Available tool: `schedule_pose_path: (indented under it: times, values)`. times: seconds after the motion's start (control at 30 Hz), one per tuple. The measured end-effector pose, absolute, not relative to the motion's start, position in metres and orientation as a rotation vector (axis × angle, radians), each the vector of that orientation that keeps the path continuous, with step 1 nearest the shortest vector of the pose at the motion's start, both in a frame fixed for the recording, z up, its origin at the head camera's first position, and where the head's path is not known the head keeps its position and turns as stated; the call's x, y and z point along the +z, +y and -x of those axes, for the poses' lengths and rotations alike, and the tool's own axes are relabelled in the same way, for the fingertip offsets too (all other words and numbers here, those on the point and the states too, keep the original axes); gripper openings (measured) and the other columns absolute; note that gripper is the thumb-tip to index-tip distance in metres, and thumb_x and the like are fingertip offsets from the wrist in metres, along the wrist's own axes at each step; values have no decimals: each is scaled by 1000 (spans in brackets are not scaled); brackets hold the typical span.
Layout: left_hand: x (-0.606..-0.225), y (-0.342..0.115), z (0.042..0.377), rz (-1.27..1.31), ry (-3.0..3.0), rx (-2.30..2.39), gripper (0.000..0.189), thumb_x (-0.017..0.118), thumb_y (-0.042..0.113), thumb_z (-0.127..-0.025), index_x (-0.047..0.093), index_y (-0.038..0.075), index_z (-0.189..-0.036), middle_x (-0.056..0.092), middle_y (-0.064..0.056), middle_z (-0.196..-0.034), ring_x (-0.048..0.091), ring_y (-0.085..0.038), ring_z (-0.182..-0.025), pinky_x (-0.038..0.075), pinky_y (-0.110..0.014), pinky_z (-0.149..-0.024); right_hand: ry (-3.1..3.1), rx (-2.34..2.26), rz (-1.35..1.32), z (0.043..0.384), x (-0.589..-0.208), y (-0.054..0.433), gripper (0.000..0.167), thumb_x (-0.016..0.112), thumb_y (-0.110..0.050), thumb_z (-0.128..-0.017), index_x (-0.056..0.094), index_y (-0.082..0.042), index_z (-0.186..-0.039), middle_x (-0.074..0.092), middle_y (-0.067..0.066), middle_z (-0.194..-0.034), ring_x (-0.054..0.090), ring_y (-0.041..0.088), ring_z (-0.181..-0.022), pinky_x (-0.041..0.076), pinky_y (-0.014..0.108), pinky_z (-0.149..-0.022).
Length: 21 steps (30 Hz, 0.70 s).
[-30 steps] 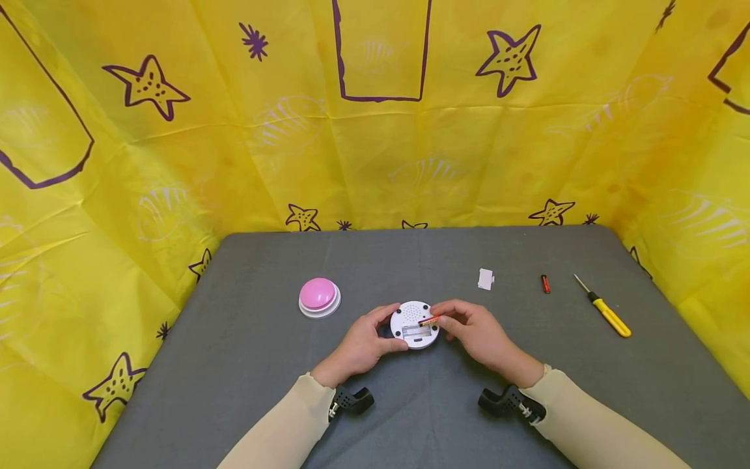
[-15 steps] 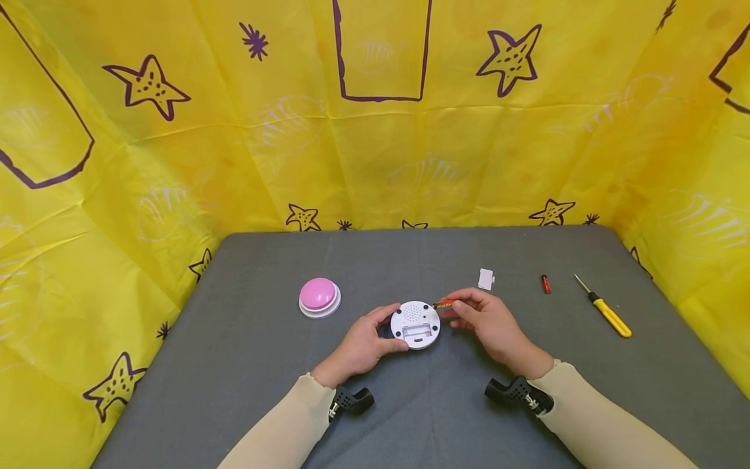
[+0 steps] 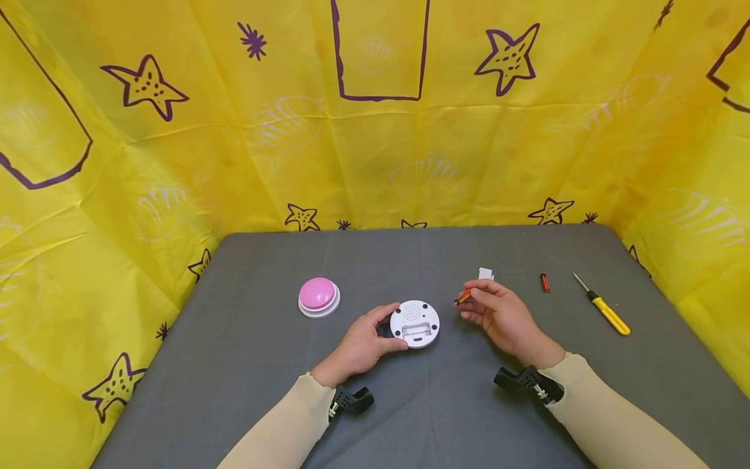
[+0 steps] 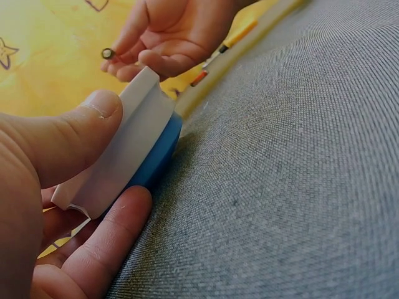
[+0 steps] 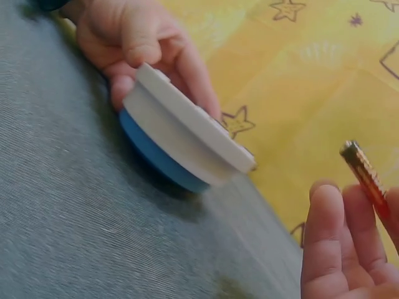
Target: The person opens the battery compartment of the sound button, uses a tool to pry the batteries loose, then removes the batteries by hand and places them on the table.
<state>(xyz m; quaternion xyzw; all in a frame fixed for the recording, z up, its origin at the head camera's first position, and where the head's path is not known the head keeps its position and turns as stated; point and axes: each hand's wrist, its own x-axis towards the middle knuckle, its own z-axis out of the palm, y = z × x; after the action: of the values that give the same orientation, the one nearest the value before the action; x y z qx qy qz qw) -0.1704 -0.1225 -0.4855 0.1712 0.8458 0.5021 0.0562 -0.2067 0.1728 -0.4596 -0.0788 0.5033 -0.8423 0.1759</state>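
My left hand [image 3: 360,342] grips a round white push button [image 3: 413,314] by its edge, thumb at the near side and fingers at the far side. The button lies upside down, with its open battery compartment [image 3: 416,330] facing up and its blue dome [image 5: 159,156] underneath, close against the cloth in the right wrist view. To the right of it, my right hand [image 3: 510,322] pinches a red and black battery [image 3: 463,297] between thumb and fingertips, above the table. Partly hidden behind that hand is a small white battery cover [image 3: 486,273].
A second battery [image 3: 545,283] lies on the grey table [image 3: 263,404] to the right, beside a yellow and black screwdriver [image 3: 609,314]. At the left stands a pink-domed push button [image 3: 317,294]. Yellow patterned cloth [image 3: 375,163] encloses the back and sides.
My right hand has moved away from the battery compartment, right and slightly farther back, carrying the battery and now overlapping the cover. The left hand and its button have stayed put.
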Motion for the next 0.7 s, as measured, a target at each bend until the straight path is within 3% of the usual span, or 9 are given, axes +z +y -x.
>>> schedule_pose_path:
  times: [0.3, 0.5, 0.7]
  values:
    - [-485, -122, 171, -517, 2571, 1523, 77, 87, 30, -79, 52, 6, -144, 58, -4, -134, 55, -21, -121, 42, -43, -104, 1407, -2408, 6, 220, -454, 193, 19, 54, -9, -104, 70, -11, -113, 67, 9, -99, 71, 32, -92, 59, 37, -77]
    - [-485, -123, 171, -525, 2579, 1499, 77, 86, 31, -79, 52, 7, -144, 58, -4, -135, 54, -20, -121, 42, -42, -104, 1429, -2400, -50, 232, -452, 208, 21, 54, -8, -103, 69, -8, -118, 64, 11, -103, 70, 29, -91, 57, 35, -83]
    - [-485, -123, 171, -512, 2574, 1493, 78, 86, 31, -79, 51, 7, -145, 57, -4, -136, 54, -20, -122, 42, -42, -104, 1452, -2379, -129, 242, -450, 226, 21, 54, -8, -103, 73, -12, -111, 58, 9, -110, 64, 24, -91, 55, 33, -87]
